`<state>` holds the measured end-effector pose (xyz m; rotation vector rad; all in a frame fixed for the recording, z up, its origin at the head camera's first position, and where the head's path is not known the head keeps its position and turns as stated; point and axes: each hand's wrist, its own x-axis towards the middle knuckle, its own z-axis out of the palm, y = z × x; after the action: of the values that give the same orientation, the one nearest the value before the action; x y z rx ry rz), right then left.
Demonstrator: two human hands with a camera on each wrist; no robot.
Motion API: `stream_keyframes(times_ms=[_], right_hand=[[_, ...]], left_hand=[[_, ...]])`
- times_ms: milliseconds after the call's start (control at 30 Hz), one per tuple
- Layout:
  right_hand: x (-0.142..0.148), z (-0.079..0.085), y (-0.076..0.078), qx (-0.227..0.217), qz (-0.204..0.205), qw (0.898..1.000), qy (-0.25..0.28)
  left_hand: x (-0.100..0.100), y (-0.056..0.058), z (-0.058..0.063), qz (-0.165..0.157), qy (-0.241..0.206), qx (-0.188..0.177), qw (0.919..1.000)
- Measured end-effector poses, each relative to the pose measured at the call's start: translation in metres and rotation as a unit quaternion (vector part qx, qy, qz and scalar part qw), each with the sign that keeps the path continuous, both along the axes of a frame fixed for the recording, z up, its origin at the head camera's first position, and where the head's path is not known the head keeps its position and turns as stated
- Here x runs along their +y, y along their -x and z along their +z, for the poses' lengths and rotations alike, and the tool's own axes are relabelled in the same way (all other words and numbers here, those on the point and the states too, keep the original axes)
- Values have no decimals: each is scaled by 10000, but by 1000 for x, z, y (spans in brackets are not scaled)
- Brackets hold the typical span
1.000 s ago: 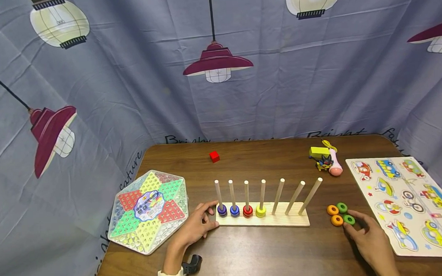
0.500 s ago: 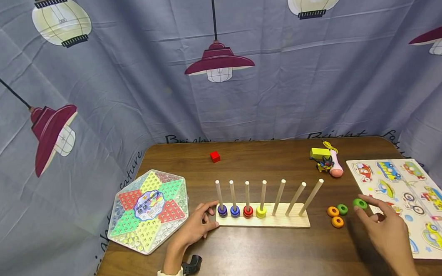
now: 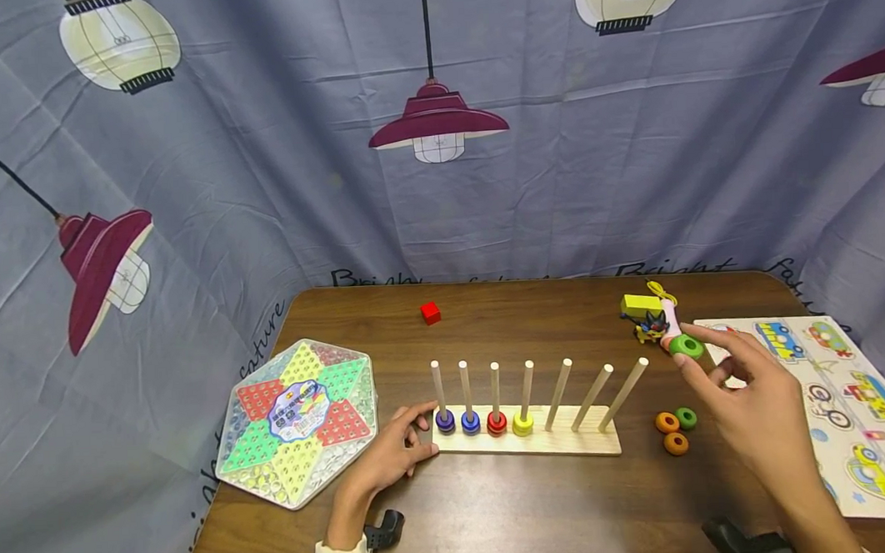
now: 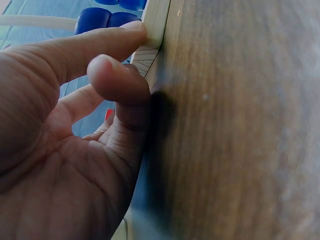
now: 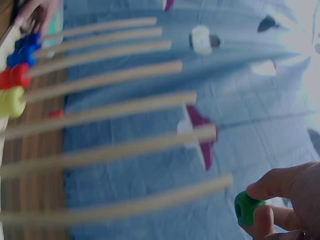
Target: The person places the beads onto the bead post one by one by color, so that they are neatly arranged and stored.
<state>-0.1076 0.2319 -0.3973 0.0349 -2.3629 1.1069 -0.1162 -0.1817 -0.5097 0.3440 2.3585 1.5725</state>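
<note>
In the head view my right hand pinches a green ring between thumb and fingertips, raised above the table at the right. The right wrist view shows this ring close to the tip of the end peg, apart from it. My left hand holds the left end of a wooden peg board, index finger and thumb at its corners. Purple rings, blue rings, red rings and yellow rings sit on the four left pegs; the other pegs are bare.
Two orange rings and a green ring lie right of the board. A picture puzzle board is at far right, a star game board at left. Behind are a red cube, yellow block and small figurine.
My right hand has picked the nearer green ring off the table and lifted it up and away, first rightward, then back to the left. My left hand stays at the board's end.
</note>
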Motion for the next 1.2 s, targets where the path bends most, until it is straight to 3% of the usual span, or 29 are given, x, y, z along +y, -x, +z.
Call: stream_keyframes(times_ms=[267,567,1200], right_hand=[[-46,19,2,104,940,9954,125],[-78,20,6,442,1758,9831,-256],[-85,22,6,24,1852,9802,-702]], left_hand=[[-1,-1,-3,24,-33,9,10000],[-1,-2,-5,60,-22,31,10000],[0,0,-2,27,53,30,10000]])
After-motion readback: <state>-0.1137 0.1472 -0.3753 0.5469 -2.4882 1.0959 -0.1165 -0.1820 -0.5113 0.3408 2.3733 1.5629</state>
